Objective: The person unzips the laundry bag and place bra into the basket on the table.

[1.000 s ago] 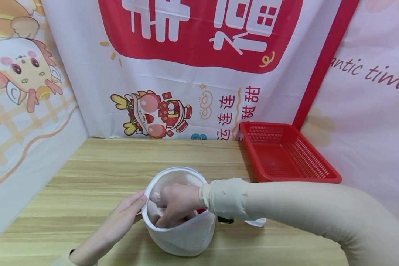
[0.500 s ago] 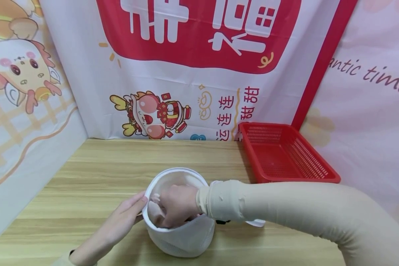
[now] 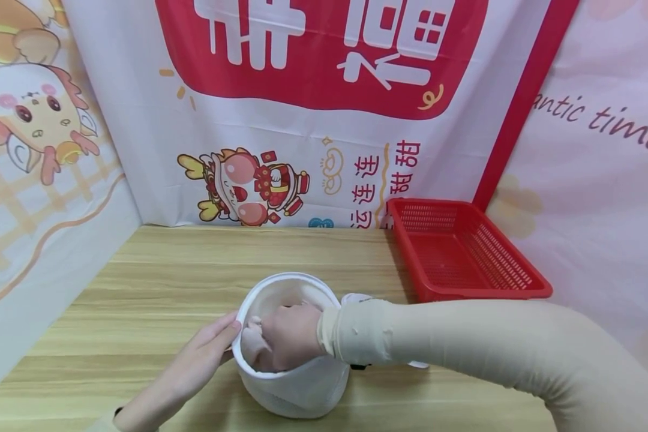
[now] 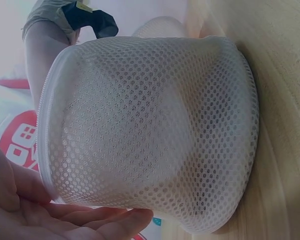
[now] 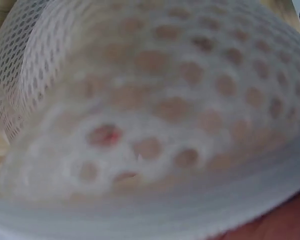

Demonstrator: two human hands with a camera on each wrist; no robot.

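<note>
A white mesh laundry bag (image 3: 297, 393), round with a stiff rim, stands upright on the wooden table with its mouth tipped towards the head camera. My left hand (image 3: 207, 354) holds the rim at its left, thumb at the edge; in the left wrist view its fingers (image 4: 125, 222) lie along the mesh. My right hand (image 3: 294, 336) reaches down into the bag, its fingertips hidden inside. Beside it in the bag shows a pale pinkish, soft-looking thing (image 3: 254, 342); whether the right hand grips it I cannot tell. Close mesh (image 5: 155, 100) fills the right wrist view.
A red plastic basket (image 3: 448, 252) with slotted sides stands at the back right. Behind the bag, a round mesh flap (image 4: 162, 26) shows in the left wrist view. The wooden table (image 3: 156, 288) meets printed cloth walls at the back and sides.
My right hand has sunk a little deeper and shifted slightly inside the bag, and a red patch seen there earlier is now hidden in the head view. My left hand stays at the rim.
</note>
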